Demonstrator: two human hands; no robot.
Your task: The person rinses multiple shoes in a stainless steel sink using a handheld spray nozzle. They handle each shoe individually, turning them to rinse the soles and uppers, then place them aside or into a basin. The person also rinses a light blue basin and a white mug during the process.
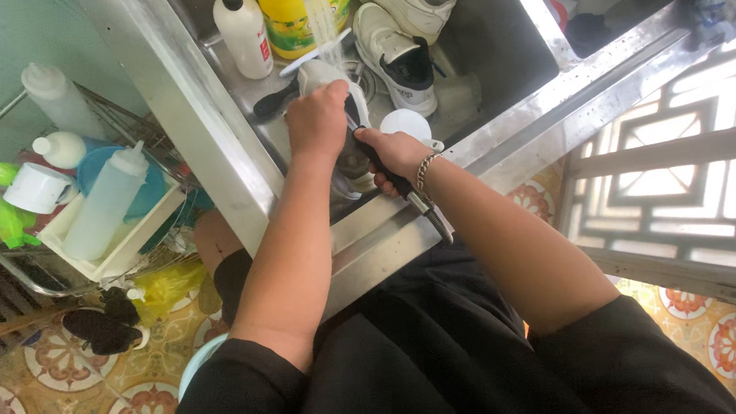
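A: What has the left hand [318, 118] got?

B: Its grip is wrapped tight around a white shoe [332, 81], smooth and rounded, held under the water stream [321, 20] from the tap at twelve o'clock.

A: And the right hand [392, 153]?

B: Closed around a slim black brush handle [402, 186] that slants toward five o'clock over the steel sink [497, 54] rim.

A: Anything nearby?

B: A second white sneaker [400, 60] with a dark lining lies in the basin at one o'clock; a yellow plastic bottle [285, 14] stands behind.
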